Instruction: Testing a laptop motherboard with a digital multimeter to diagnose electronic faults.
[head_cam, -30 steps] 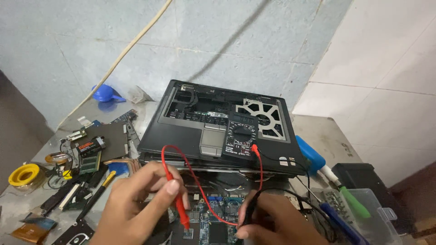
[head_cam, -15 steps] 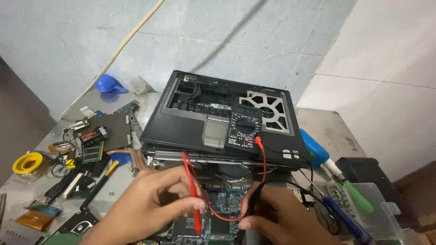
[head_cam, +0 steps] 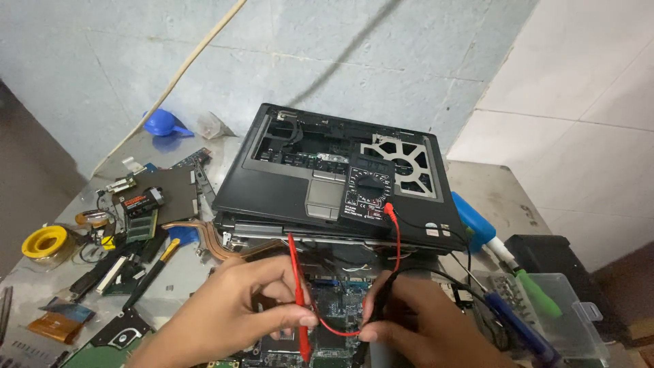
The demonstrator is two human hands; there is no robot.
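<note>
Since the earlier frame both hands are sitting lower. The left hand (head_cam: 248,307) is pinching one red probe (head_cam: 298,300); the right hand (head_cam: 422,324) is gripping one black probe (head_cam: 383,300), over the circuit board (head_cam: 340,307) at 6 o'clock. One multimeter (head_cam: 368,191) is lying on the laptop chassis (head_cam: 286,184) at 12.

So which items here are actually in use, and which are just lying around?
In use:
left hand holding the red probe
right hand holding the black probe
multimeter
circuit board

Lying about:
laptop shell
yellow solder spool
blue funnel
green-handled screwdriver
clear plastic box
</note>
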